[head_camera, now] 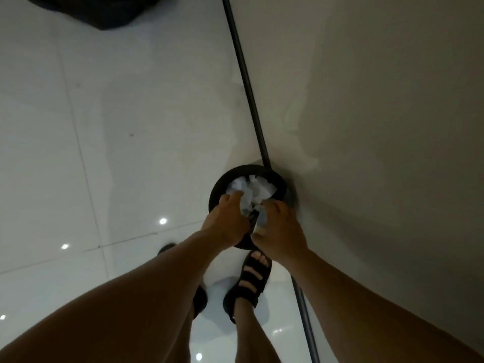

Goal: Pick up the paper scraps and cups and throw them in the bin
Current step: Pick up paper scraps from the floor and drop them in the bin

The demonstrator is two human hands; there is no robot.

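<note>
Glossy white floor tiles fill the left of the frame and a plain wall the right, split by a dark strip. A dark bulk at the upper left is cut off by the frame edge. 2 bare forearms reach up from the bottom edge to a round black bin at centre, against the wall. Below it stand 2 black sandals, 1 mostly hidden by the left forearm. White paper scraps fill the bin's mouth. The left hand curls its fingers into them. The right hand pinches a pale narrow piece, cup or paper I cannot tell, long axis pointing up-frame into the bin, any print too blurred to read.
</note>
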